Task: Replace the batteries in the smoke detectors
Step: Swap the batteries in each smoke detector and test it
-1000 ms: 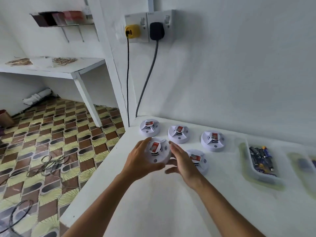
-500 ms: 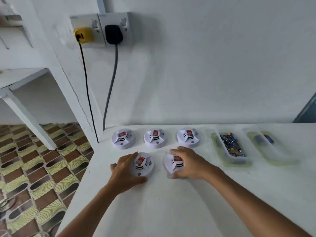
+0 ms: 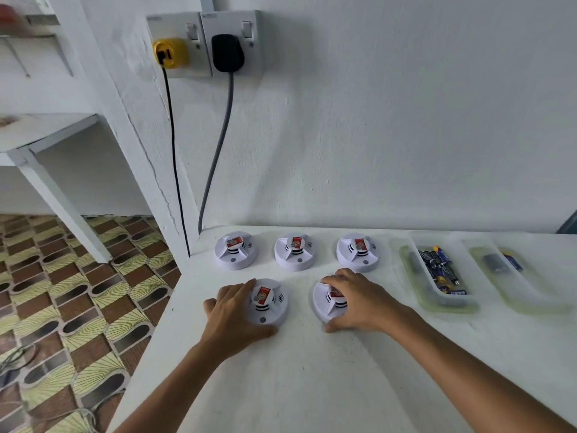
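Several round white smoke detectors with red labels lie on the white table (image 3: 312, 385). Three stand in a back row: left (image 3: 235, 250), middle (image 3: 295, 250), right (image 3: 358, 251). Two lie in front. My left hand (image 3: 232, 317) grips the front left detector (image 3: 268, 303) from its left side. My right hand (image 3: 359, 300) is curled over the front right detector (image 3: 327, 303), hiding its right half. A clear tray (image 3: 415, 285) to the right holds several dark batteries (image 3: 440, 268). A second clear tray (image 3: 530, 295) further right holds two small dark and blue items.
The table's left edge drops to a patterned floor (image 3: 62, 301) with loose cables. A wall socket holds a yellow plug (image 3: 170, 53) and a black plug (image 3: 227, 53), and their cords hang down to the table's back left corner. A white shelf (image 3: 37, 132) stands at the left.
The view has swung slightly so the scene sits more to the right. Both hands remain on the front two detectors, with the right hand settled further over its detector.
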A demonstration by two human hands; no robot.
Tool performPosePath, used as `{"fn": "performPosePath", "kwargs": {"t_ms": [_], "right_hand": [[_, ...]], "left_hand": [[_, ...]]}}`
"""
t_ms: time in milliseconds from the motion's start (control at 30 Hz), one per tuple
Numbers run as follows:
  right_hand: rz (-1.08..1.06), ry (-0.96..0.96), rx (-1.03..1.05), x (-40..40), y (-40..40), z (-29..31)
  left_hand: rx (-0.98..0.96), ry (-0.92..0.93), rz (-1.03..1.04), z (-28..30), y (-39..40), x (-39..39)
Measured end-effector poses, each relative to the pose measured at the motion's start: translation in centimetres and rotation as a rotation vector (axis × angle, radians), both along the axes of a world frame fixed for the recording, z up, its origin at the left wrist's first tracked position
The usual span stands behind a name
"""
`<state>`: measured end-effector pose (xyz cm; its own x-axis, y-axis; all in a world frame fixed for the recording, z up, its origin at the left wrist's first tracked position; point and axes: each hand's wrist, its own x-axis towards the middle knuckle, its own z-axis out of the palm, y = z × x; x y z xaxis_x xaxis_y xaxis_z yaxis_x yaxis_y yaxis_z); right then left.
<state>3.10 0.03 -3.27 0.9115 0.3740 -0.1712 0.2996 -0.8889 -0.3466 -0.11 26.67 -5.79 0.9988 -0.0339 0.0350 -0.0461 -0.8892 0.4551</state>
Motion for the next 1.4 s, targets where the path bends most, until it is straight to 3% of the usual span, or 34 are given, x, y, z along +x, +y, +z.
{"fn": "performPosePath", "kwargs": {"t_ms": [333, 533, 633, 767, 933, 1067, 1133, 1267, 1333, 1400], "right_hand": [[0.028, -0.021, -0.054, 0.1, 0.2, 0.5], [0.081, 0.001, -0.196, 0.2, 0.8, 1.4], [0.123, 0.001, -0.243, 1.0, 1.8, 2.8], [0.189, -0.089, -0.15, 3.2, 4.8, 4.9], [0.226, -0.263, -0.052, 6.4, 9.5, 4.4], [0.163, -0.288, 0.134, 7.4, 11.5, 3.0], [0.092, -0.275, 0.274, 7.7, 12.0, 2.5], [-0.032, -0.091, 0.514, 8.5, 12.9, 2.2], [-0.053, 0.009, 0.613, 8.9, 13.4, 2.5], [-0.069, -0.025, 0.648, 9.1, 13.6, 2.7]], "left_hand": [[0.019, -0.014, 0.028, 0.3, -0.2, -0.2], [0.147, 0.128, -0.052, 1.4, 0.1, 0.4], [0.121, 0.085, -0.027, 2.8, 0.9, 2.8], [0.103, -0.014, 0.068, 3.4, 2.1, 8.2], [0.16, 0.14, 0.118, 1.8, 2.1, 12.3], [0.156, 0.023, 0.128, 1.1, 2.3, 12.9], [-0.067, -0.016, 0.139, 1.5, 2.4, 12.7], [-0.903, 0.093, 0.125, 4.0, 2.3, 12.0], [-1.142, 0.188, 0.087, 5.5, 2.0, 11.3], [-1.25, 0.236, 0.067, 6.2, 1.9, 10.8]]}}
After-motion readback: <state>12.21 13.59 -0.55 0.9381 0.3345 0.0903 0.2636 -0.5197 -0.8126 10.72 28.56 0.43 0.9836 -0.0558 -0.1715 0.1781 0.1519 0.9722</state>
